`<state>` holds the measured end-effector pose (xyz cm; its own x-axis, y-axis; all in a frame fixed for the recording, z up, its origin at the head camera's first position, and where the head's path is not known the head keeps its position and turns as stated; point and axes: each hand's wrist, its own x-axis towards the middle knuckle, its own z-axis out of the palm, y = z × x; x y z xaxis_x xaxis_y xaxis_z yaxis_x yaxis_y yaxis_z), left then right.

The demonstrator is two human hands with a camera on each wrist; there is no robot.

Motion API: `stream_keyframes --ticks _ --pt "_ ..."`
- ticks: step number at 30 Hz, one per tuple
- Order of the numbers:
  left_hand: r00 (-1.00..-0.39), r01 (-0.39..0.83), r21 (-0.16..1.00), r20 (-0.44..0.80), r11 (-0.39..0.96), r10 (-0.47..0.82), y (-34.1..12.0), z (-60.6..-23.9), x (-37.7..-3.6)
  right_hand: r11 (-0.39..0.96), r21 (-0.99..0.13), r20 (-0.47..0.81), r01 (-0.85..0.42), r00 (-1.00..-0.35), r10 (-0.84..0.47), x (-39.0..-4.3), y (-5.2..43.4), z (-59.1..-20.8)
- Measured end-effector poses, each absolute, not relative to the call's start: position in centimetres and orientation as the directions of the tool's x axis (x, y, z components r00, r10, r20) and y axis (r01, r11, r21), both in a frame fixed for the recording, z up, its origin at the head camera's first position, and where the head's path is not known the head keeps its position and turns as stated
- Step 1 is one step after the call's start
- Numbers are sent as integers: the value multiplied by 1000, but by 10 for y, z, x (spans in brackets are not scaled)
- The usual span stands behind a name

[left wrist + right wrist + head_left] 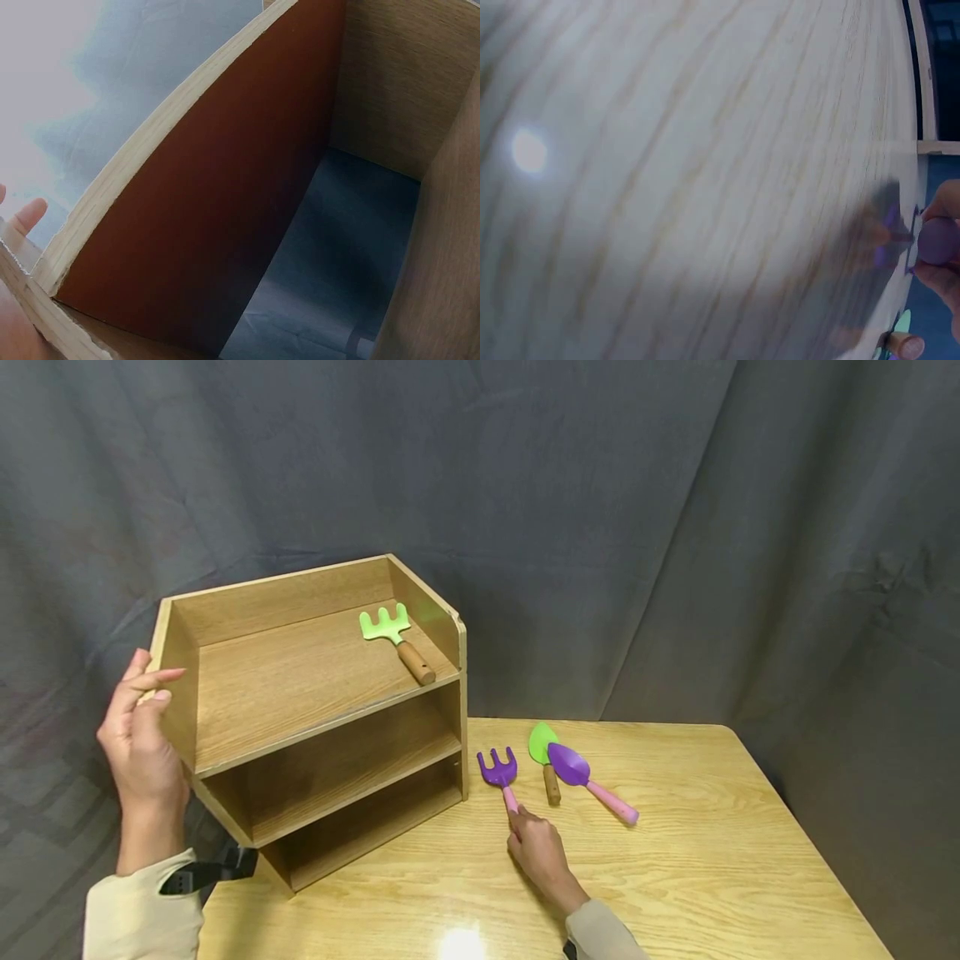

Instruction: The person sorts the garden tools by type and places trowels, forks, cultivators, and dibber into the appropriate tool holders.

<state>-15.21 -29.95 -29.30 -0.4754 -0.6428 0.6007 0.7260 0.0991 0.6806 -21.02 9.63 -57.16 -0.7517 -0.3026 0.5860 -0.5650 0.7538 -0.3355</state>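
Reaching: my right hand (542,852) lies low on the table (712,860), its fingers pinching the pink handle of the purple rake (501,774), which I judge is the only way to lift a tool lying flat.
Right wrist view: fingertips sit round a rounded pink end close to the table surface; it is blurred, but it agrees with a pinch on the handle.
Purple rake: flat on the table just right of the shelf (315,727), tines pointing away from me, handle toward my hand, so the grip falls on the handle.
Left hand (142,743): fingers fairly straight and relaxed against the shelf's left side wall, holding nothing; I judge it steadies the shelf so it will not slide.
Left wrist view: only the side panel's edge and a fingertip show, so contact there is hard to confirm.
Shelf: wooden, three tiers, standing at the table's left edge with its open side facing me.
Green rake (396,641): lies on the top tier near the right wall, wooden handle toward the front.
Green trowel (543,750): on the table, just right of the purple rake.
Purple trowel (588,781): its scoop overlaps the green trowel, pink handle angled right.
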Motion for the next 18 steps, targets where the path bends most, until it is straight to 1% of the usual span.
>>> stream_keyframes --ticks 7,11,16,18 --pt "-474 729 677 604 99 -641 -300 -293 -153 759 -368 583 -536 -770 -261 -208 97 -569" --pt "-472 727 679 604 103 -642 -300 -293 -152 759 -370 589 -535 -767 -253 -209 97 -567" --pt "-473 729 678 602 99 -643 -299 -293 -152 754 -359 635 -550 -736 -235 -210 97 -566" --pt "-473 729 678 600 97 -645 -300 -293 -153 742 -371 658 -559 -722 -215 -211 96 -565"
